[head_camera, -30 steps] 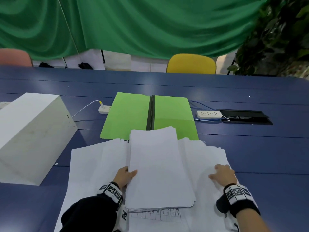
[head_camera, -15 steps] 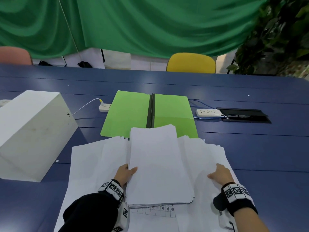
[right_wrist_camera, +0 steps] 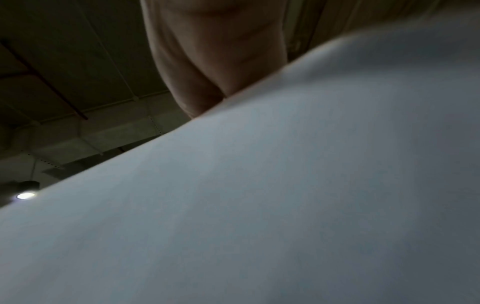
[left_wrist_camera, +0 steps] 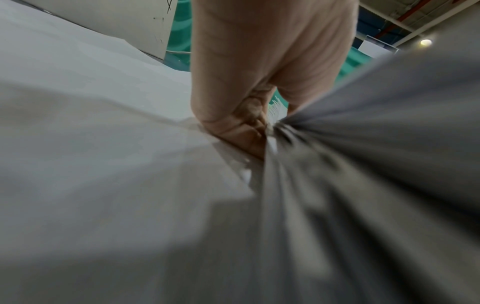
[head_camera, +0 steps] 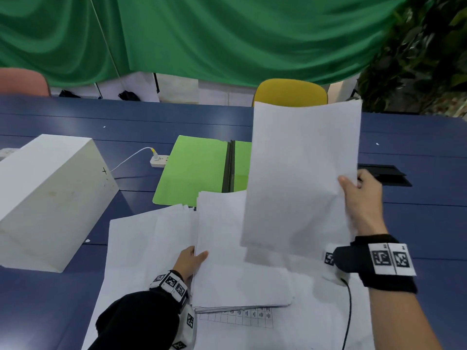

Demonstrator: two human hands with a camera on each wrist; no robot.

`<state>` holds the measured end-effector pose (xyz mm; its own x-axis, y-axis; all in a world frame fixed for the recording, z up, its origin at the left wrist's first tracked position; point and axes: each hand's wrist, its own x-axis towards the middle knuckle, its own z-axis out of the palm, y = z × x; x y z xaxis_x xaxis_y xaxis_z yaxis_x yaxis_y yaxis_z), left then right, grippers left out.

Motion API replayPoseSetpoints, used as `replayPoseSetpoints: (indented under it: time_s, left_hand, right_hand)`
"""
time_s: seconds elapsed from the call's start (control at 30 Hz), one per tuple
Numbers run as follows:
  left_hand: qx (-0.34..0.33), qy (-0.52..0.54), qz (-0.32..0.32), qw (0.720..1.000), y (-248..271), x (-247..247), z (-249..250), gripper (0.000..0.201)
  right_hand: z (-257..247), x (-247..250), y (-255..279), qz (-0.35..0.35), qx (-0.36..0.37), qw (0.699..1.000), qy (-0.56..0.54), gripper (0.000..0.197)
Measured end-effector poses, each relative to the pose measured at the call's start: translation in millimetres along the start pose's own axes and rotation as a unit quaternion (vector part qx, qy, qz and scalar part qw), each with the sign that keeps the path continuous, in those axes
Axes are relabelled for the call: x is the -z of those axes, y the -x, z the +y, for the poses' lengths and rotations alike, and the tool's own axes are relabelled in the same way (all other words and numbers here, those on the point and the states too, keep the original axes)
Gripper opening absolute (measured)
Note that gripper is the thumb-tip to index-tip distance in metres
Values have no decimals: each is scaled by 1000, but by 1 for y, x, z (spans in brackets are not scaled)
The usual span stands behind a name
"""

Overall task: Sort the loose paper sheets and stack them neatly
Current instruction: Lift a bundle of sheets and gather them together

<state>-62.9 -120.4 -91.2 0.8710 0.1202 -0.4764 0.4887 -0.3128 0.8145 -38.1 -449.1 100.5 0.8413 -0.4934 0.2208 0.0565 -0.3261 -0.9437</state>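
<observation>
A thick stack of white sheets (head_camera: pixel 235 269) lies on the blue table (head_camera: pixel 417 223), on top of loose white sheets (head_camera: pixel 141 243) fanned out to both sides. My left hand (head_camera: pixel 192 260) grips the stack's left edge, thumb on top, fingers tucked under it (left_wrist_camera: pixel 233 123). My right hand (head_camera: pixel 358 198) pinches the right edge of a white sheet (head_camera: pixel 300 173) and holds it up in the air, tilted, over the right part of the stack. In the right wrist view that sheet (right_wrist_camera: pixel 285 195) fills most of the picture under my thumb (right_wrist_camera: pixel 202 82).
An open green folder (head_camera: pixel 194 173) lies just beyond the papers. A large white box (head_camera: pixel 48 195) stands at the left. A white power strip (head_camera: pixel 159 160) with a cable lies behind the folder, a black cable hatch (head_camera: pixel 386 174) at the right. A yellow chair (head_camera: pixel 290 93) stands across the table.
My right hand, which lay on the loose sheets at the right, has taken a sheet and lifted it up and away. The left hand has stayed at the stack's left edge.
</observation>
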Motion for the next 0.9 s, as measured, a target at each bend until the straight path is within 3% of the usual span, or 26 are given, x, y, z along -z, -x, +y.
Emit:
replayPoseSetpoints:
  time_s: [0.1,0.2,0.3,0.4,0.47,0.57,0.67,0.73,0.83,0.9]
  left_hand:
    - [-3,2,4,1000,0,0,-1,31]
    - [-3,18,1,1000,3,-1,0,29]
    - [4,2,1,1000,4,-1,2,27]
    - [41,6,20,999,3,1,5,46]
    - [62,17,20,998,2,2,9,59]
    - [47,-2,27,999,-1,-4,10,59]
    - [-23,53,20,998,-9,-12,5,47]
    - [-62,45,35,996,-8,-18,6,38]
    - [-157,44,66,984,4,-20,25,29]
    - [-220,84,55,970,17,-15,43,29]
  right_hand:
    - [29,-40,8,-43,-37,998,-11,11]
    - [73,-78,23,-86,-60,990,94,16]
    - [106,-103,38,-153,-86,973,148,35]
    - [128,-116,53,-296,-118,922,219,65]
    - [140,-120,64,-333,-117,887,297,73]
    - [148,-122,80,-357,-92,860,352,82]
    - [153,-123,87,-358,-82,869,332,86]
    - [158,-121,85,-322,-102,900,276,87]
    - [161,-116,76,-240,-201,945,97,89]
    - [159,-111,68,-201,-265,943,-2,94]
